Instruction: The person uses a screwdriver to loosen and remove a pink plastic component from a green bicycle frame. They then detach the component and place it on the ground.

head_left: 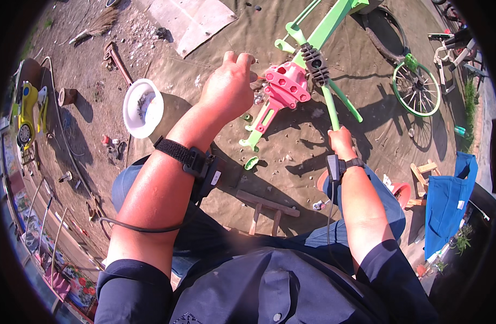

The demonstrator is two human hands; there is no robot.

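Observation:
A green metal frame [334, 24], like a bicycle's, stands in front of me, its long beam running up to the far right. My right hand [341, 142] is wrapped round the end of one of its green tubes [330, 105]. On its near part sits a pink piece [286, 86] with several hex-shaped holes, next to a black ribbed part [315, 63]. Left of the pink piece, my left hand [229, 83] is raised with its fingers curled. A thin reddish tip shows between that hand and the pink piece; what the hand holds is mostly hidden.
A white bowl [143, 108] and a red pipe wrench [117, 62] lie to the left. At the right are a spoked wheel with a green rim [416, 86] and a blue cloth bag [448, 205]. A small wooden stool [267, 204] stands close to my legs.

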